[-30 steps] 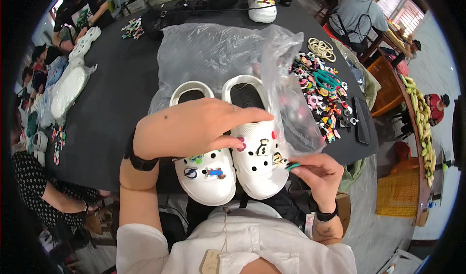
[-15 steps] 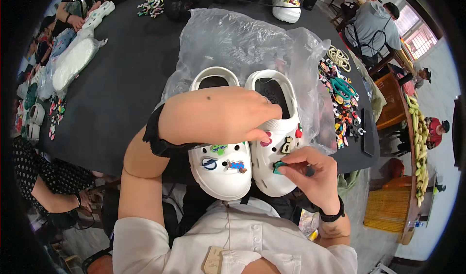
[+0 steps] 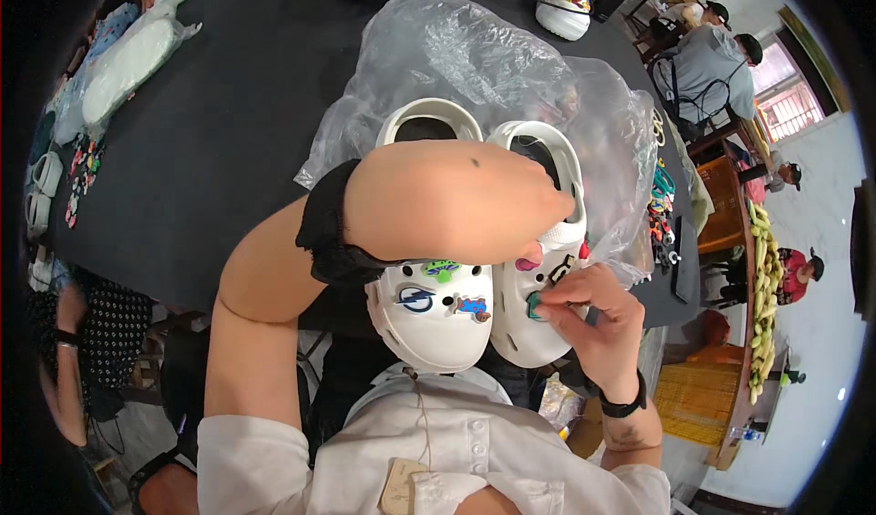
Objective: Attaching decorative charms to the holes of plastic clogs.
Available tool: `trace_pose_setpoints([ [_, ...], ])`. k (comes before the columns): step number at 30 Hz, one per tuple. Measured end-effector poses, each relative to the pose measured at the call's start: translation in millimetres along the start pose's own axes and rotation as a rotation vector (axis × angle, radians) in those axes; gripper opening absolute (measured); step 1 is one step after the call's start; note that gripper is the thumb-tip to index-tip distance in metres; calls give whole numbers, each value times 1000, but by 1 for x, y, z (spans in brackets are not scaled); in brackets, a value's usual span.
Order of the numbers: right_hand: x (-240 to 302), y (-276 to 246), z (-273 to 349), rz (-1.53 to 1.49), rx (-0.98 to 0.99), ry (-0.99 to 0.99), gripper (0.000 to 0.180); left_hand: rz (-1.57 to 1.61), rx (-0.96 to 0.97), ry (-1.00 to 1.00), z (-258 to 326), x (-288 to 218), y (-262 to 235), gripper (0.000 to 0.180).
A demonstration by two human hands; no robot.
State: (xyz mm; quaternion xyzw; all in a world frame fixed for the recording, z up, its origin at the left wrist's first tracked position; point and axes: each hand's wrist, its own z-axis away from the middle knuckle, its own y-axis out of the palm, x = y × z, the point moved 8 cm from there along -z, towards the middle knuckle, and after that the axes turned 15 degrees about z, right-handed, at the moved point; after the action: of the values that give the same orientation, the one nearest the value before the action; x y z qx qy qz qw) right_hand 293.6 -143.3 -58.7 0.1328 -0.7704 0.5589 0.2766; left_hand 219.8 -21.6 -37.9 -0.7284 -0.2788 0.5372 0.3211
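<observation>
Noting the right hand [image 3: 598, 316] pinching a green charm [image 3: 533, 306] between thumb and finger, making it the nearer hand. The charm is sitting left of that palm, over the toe of the right shoe [image 3: 527, 343], whose long axis is running near to far. The left hand [image 3: 461, 197] is arching across, back upward; its grip I cannot tell.

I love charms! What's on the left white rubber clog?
A green charm, a round blue charm, a blue-red charm. The left hand hides the middle of the clog.
</observation>
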Motion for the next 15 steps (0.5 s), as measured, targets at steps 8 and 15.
trace_pose_setpoints([
  [8, -11, 1, 11, 104, -155, 26, 55, -63, -117, 199, 2, -8, 0, 30],
  [15, -27, 8, 9, 91, -141, 57, 75, -132, -61, 134, -4, -6, 11, 31],
])
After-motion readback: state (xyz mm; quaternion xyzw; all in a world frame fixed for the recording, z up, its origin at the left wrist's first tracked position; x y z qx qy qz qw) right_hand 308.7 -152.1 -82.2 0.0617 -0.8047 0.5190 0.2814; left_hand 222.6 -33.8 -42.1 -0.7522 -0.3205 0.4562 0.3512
